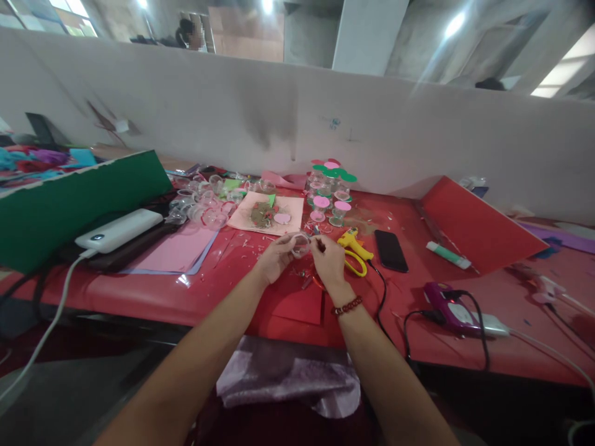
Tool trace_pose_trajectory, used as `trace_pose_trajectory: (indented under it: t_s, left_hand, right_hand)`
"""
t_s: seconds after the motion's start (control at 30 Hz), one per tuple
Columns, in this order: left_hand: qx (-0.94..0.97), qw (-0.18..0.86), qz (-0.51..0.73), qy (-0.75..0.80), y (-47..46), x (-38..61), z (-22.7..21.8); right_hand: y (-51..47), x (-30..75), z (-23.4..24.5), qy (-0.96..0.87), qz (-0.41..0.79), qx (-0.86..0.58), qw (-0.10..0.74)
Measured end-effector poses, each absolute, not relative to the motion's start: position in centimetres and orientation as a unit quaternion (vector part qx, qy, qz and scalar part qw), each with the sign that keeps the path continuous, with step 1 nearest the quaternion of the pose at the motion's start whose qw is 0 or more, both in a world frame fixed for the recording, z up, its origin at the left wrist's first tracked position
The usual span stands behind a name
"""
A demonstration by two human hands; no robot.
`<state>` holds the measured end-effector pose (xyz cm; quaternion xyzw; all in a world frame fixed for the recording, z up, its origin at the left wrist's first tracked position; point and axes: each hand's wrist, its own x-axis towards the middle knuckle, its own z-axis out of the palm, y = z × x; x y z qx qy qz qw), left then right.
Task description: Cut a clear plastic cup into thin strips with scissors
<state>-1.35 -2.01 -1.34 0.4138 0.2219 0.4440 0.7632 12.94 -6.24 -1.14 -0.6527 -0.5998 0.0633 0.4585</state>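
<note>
My left hand [277, 259] is closed around a small see-through plastic cup [301, 246], held over the middle of the red table. At the cup's right side, my right hand [329, 260] is pinched shut; what sits between its fingertips is too small to make out. Just beyond lies a pink sheet [237, 218] with a brown stained patch and small paper scraps. Several cups topped with pink and green paper discs [321, 202] stand behind my hands. A yellow glue gun [356, 241] and yellow-handled scissors [357, 265] rest beside my right hand.
Loose plastic cups [214, 207] are heaped at the back left, near a white power bank [119, 230]. To the right are a black phone [391, 251], a glue stick [449, 254] and a purple power strip [449, 310] with cables. A low wall [195, 111] runs behind.
</note>
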Motion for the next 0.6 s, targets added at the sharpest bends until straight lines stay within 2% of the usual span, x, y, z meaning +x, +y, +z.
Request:
trace_pose_trajectory:
  t_s: [0.23,0.6]
  left_hand:
    - [0.411,0.766,0.430,0.244,-2.10,-1.42,-1.19]
    - [0.421,0.752,0.463,0.207,-2.21,-1.30,-1.01]
  right_hand:
    - [-6.17,12.67,-1.26,-0.634,0.091,-0.588,0.494]
    - [-6.13,12.87,-1.42,-0.625,0.072,-0.596,0.499]
